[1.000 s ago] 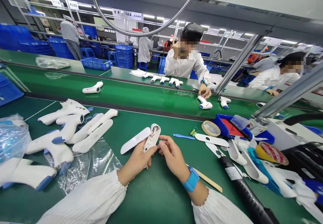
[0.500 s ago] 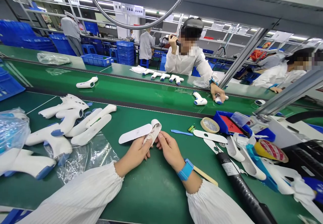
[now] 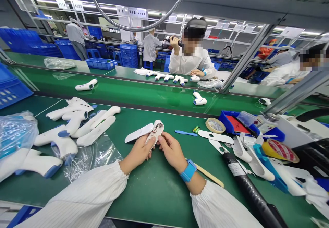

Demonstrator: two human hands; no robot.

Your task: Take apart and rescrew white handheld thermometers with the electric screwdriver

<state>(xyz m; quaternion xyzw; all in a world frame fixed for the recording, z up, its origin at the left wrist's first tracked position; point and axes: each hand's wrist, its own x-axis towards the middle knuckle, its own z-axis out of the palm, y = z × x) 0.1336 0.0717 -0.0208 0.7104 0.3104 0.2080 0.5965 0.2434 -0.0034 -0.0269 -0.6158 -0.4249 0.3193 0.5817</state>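
My left hand is closed round an open white plastic housing, rounded at its top, with small parts and what look like thin wires inside. A long white cover plate sticks out to the left beside it; whether my left fingers grip this plate too is hidden. At the housing's right edge, my right hand has thumb and fingers pinched together against it. Its fingertips are partly hidden, so anything small between them cannot be made out. A blue pry stick lies beyond my right hand.
Gun-shaped white-and-blue devices and clear plastic bags crowd the left. An electric screwdriver, white shells, a tape roll and a blue parts bin fill the right. Across the green conveyor sits a co-worker.
My hands stay at the housing, which has turned slightly; the cover plate beside it tilts more steeply. Opposite, the co-worker's hand has drawn back from the conveyor, with a device now beside it.
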